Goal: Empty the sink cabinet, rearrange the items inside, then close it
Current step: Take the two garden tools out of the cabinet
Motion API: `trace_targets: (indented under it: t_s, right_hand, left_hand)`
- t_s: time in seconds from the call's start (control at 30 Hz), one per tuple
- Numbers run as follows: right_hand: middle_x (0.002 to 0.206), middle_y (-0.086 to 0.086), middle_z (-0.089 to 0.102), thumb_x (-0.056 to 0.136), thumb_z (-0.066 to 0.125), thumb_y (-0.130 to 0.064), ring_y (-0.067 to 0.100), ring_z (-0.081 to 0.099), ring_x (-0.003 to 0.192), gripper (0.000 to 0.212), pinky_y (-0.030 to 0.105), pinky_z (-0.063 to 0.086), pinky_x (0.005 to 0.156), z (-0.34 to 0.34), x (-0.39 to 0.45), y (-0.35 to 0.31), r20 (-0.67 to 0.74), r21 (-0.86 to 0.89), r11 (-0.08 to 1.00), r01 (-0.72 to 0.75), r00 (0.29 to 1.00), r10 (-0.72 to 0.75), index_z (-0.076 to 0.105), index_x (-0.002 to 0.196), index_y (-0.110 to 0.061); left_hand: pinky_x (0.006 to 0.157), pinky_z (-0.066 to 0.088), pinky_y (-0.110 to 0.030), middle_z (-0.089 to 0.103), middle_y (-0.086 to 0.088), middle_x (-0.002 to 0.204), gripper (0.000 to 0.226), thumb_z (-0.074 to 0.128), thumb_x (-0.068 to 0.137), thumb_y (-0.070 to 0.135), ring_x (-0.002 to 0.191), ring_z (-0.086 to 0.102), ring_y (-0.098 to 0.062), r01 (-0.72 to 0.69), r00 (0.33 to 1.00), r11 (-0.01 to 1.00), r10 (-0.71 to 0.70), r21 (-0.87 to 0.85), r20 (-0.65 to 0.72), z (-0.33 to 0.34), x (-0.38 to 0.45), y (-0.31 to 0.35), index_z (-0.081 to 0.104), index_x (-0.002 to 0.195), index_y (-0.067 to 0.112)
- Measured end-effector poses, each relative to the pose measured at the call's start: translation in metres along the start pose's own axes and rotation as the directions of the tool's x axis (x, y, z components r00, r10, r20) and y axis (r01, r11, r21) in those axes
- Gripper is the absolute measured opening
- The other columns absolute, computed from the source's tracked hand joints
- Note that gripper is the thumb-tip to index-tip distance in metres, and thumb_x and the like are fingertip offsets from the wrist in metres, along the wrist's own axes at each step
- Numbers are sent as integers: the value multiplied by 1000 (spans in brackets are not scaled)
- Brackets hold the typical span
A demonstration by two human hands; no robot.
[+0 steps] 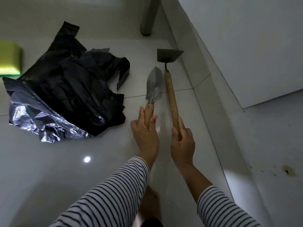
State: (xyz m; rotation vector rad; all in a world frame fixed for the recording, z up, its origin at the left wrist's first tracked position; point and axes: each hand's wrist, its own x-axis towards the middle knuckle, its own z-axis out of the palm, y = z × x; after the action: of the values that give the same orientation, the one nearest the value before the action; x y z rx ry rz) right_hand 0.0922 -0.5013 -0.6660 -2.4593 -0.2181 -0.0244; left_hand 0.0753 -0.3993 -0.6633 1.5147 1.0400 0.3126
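A small garden trowel [154, 86] with a grey metal blade and a short wooden handle lies on the pale tiled floor, and my left hand [145, 131] grips its handle. Right beside it lies a small hoe [169, 92] with a flat grey blade and a longer wooden handle. My right hand [182, 140] grips the near end of that handle. Both tools point away from me, side by side. To the left a heap of crumpled black plastic bags [65, 94] is spread on the floor.
A green and yellow sponge [9, 59] sits at the left edge behind the bags. A grey metal leg [149, 15] stands at the top. A white cabinet panel [246, 46] and plinth run along the right. My bare foot [150, 203] is below my arms.
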Motion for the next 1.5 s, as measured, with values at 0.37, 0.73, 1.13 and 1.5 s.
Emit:
trace_targets:
  t_s: [0.37,0.73,1.13,1.5]
  right_hand:
    - [95,-1,45,98,42,-30,12,48,78,47,12,34,63,2,31,43,63,-136,991,-18,998,26,32,144,-24]
    - [91,-3,40,97,45,-33,15,47,80,49,23,38,65,0,41,60,79,-206,979,-9,997,25,30,143,-30]
    - [104,5,44,93,51,-34,16,46,92,48,22,36,77,-11,51,59,87,-213,976,-33,995,53,42,139,-25]
    - [147,10,34,96,40,-43,24,33,134,52,34,31,106,-17,127,-37,385,-230,958,171,920,-71,35,143,-19]
  left_hand:
    - [68,27,11,30,0,105,60,52,93,18,74,36,34,42,982,998,-35,-35,187,35,-1,-1,24,146,24]
    - [71,30,7,31,7,98,65,58,90,30,79,42,10,-22,978,995,0,99,210,55,-9,-6,23,146,26]
    - [87,32,-20,38,1,111,61,42,93,48,96,37,-9,-113,955,954,28,277,295,52,2,-10,18,147,32]
    - [109,28,-36,30,-10,145,58,36,96,47,133,31,-24,-373,900,795,186,479,393,-20,74,60,28,145,17]
